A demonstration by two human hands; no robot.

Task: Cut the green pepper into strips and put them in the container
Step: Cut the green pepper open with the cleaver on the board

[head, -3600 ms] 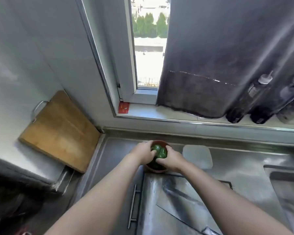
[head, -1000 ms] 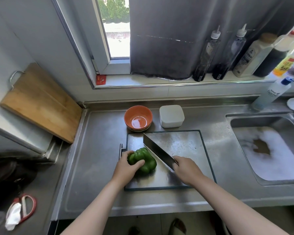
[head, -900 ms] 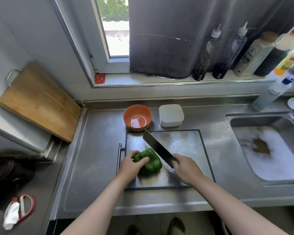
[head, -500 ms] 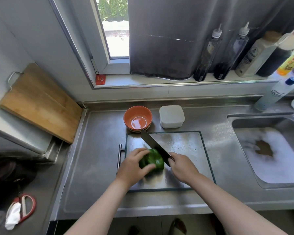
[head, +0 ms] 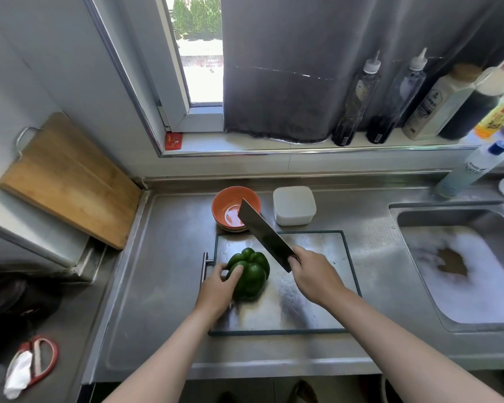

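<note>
Whole pepper (head: 252,271) lies on steel board (head: 317,248), left of centre. L hand (head: 217,287) holds its near-left side, fingers (head: 235,271) curled on it. R hand (head: 314,274) has fingers wrapped round knife (head: 262,228) handle; blade slants up-left, clear of pepper, tip over orange bowl (head: 223,203) in view. White container (head: 294,205) sits beside bowl, just beyond board, on counter (head: 163,257)

The pepper (head: 250,274) held by the left hand (head: 216,289) is dark green; beyond that grip sit an orange bowl (head: 224,205) and a white container (head: 294,205).
</note>
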